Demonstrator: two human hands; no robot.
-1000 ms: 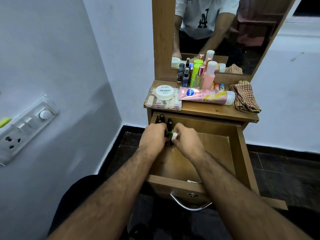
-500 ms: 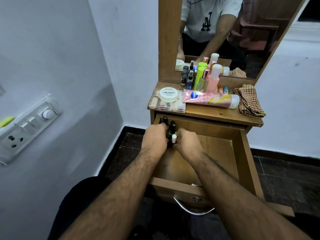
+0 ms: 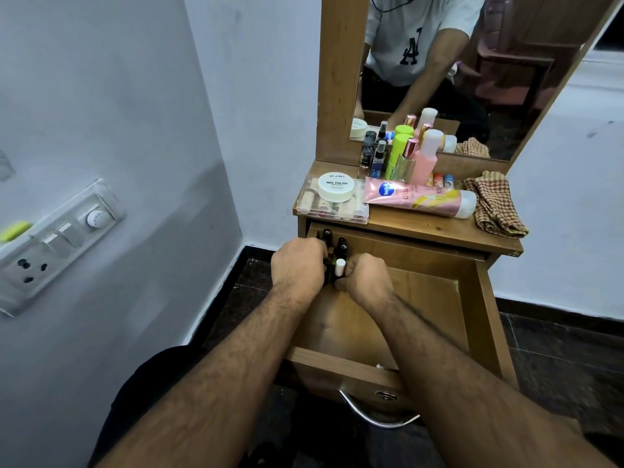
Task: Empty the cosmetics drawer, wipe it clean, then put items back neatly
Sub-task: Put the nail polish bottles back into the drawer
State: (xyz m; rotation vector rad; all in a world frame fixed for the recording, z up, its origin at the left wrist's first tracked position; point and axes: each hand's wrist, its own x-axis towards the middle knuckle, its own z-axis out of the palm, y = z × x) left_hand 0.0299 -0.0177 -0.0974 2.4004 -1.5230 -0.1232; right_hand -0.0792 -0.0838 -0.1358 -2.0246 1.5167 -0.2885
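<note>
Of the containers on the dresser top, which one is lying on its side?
The pink tube, lying flat in front of the upright bottles, its white cap pointing toward the checked cloth.

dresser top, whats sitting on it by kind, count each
Not counting mirror reflections:
upright bottles at the back: 5
small lip-balm-like items: 3, one partly hidden
pink tube, lying down: 1
white nail polish remover jar: 1
clear case under the jar: 1
checked cloth: 1
Total: 12
</note>
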